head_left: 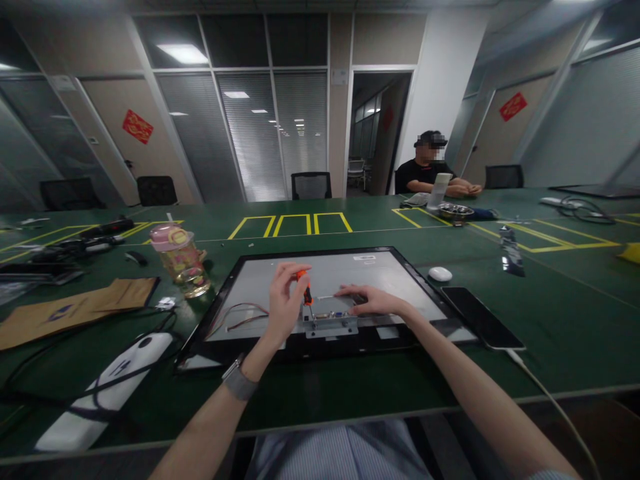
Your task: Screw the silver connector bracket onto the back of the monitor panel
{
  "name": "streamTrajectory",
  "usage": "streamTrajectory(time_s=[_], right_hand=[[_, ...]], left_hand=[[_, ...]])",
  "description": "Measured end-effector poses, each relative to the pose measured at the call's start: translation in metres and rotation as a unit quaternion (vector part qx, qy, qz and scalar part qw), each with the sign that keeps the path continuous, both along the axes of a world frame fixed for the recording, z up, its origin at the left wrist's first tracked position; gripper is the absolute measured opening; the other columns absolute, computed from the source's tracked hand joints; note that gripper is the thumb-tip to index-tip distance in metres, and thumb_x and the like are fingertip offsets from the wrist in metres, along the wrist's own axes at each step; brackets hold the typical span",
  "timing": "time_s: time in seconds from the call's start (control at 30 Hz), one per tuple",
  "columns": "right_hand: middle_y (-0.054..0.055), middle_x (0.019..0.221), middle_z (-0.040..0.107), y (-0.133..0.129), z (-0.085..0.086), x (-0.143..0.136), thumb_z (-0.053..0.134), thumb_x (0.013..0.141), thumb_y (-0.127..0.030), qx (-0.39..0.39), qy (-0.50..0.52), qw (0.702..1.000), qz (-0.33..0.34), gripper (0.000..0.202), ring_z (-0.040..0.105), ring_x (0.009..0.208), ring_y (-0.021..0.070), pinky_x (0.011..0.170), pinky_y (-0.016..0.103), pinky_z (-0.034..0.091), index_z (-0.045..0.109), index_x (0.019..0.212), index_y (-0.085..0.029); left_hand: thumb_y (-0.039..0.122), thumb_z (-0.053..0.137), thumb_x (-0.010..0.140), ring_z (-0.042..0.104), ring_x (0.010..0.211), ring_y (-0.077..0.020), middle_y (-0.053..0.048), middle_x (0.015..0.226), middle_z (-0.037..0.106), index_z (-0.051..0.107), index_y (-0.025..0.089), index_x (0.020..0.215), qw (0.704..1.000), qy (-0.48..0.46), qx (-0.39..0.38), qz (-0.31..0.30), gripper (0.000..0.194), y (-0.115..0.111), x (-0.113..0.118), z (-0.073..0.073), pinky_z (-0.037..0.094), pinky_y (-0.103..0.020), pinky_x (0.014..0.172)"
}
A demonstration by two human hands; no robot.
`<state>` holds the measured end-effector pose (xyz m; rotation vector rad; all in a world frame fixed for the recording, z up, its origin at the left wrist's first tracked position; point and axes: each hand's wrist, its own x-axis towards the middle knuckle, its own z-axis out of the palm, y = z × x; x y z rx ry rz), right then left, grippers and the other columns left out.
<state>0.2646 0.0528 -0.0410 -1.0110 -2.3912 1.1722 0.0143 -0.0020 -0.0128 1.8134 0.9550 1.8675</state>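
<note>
From where I stand, there is a single view, and it looks out from the wearer's head, forward and steeply enough down to catch a strip of striped clothing [340,457] at the bottom edge. The forearms climb from the lower left and lower right corners toward the middle, so the left hand [285,303] and right hand [373,300] sit close to the camera, over a flat panel [250,280]. The green worktop [575,313] runs across the frame (a very wide lens, judging by those splayed uprights), with a seated person [413,175] farther off at the upper right and ceiling lights along the top.
</note>
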Motion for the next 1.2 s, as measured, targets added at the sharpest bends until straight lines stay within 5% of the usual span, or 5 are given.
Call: streamTrajectory(time_s=[0.27, 0.5, 0.7, 0.97, 1.2], right_hand=[[0.012, 0.151, 0.044, -0.0009, 0.001, 0.0, 0.068, 0.077, -0.055, -0.002, -0.003, 1.0, -0.003, 0.07, 0.028, 0.145, 0.0343, 0.119, 0.052, 0.02, 0.054, 0.138, -0.022], [0.011, 0.151, 0.044, -0.0021, 0.0036, -0.0004, 0.068, 0.077, -0.056, -0.005, -0.008, 1.0, -0.006, 0.072, 0.026, 0.146, 0.0357, 0.119, 0.054, 0.018, 0.053, 0.138, -0.022], [0.012, 0.151, 0.044, -0.002, 0.0025, -0.0005, 0.068, 0.077, -0.057, -0.002, -0.006, 1.0, -0.005, 0.072, 0.03, 0.145, 0.0348, 0.119, 0.052, 0.019, 0.054, 0.138, -0.021], [0.012, 0.152, 0.043, -0.001, 0.0007, 0.0003, 0.069, 0.076, -0.056, -0.003, 0.002, 1.0, -0.003, 0.071, 0.028, 0.146, 0.0339, 0.119, 0.052, 0.017, 0.054, 0.137, -0.022], [0.013, 0.154, 0.038, 0.0003, -0.0011, 0.0013, 0.068, 0.077, -0.055, -0.002, -0.005, 1.0, -0.005, 0.072, 0.029, 0.145, 0.0336, 0.119, 0.05, 0.02, 0.052, 0.139, -0.02]], left_hand=[[0.035, 0.043, 0.098, 0.063, 0.081, -0.0154, -0.005, 0.09, 0.065, 0.067, 0.019, 0.108, 0.996, -0.047, -0.064, -0.043, 0.031, 0.0015, -0.0012, -0.0012, 0.052, -0.029, 0.078], [0.036, 0.062, 0.087, 0.055, 0.072, -0.012, -0.002, 0.084, 0.054, 0.072, 0.02, 0.092, 0.999, -0.015, -0.024, 0.017, 0.019, 0.0, -0.0001, 0.0039, 0.049, -0.022, 0.064], [0.037, 0.042, 0.098, 0.063, 0.081, -0.0162, -0.006, 0.087, 0.065, 0.065, 0.017, 0.107, 0.995, -0.058, -0.066, -0.052, 0.032, 0.0016, -0.0014, -0.001, 0.051, -0.03, 0.076], [0.037, 0.059, 0.09, 0.056, 0.074, -0.0125, -0.003, 0.088, 0.057, 0.071, 0.02, 0.097, 0.999, -0.014, -0.034, 0.0, 0.022, 0.0004, -0.0003, 0.0017, 0.048, -0.023, 0.068], [0.039, 0.046, 0.096, 0.065, 0.088, -0.019, -0.01, 0.1, 0.067, 0.064, 0.015, 0.115, 0.988, -0.082, -0.082, -0.102, 0.035, 0.0051, -0.0007, -0.0039, 0.052, -0.034, 0.083]])
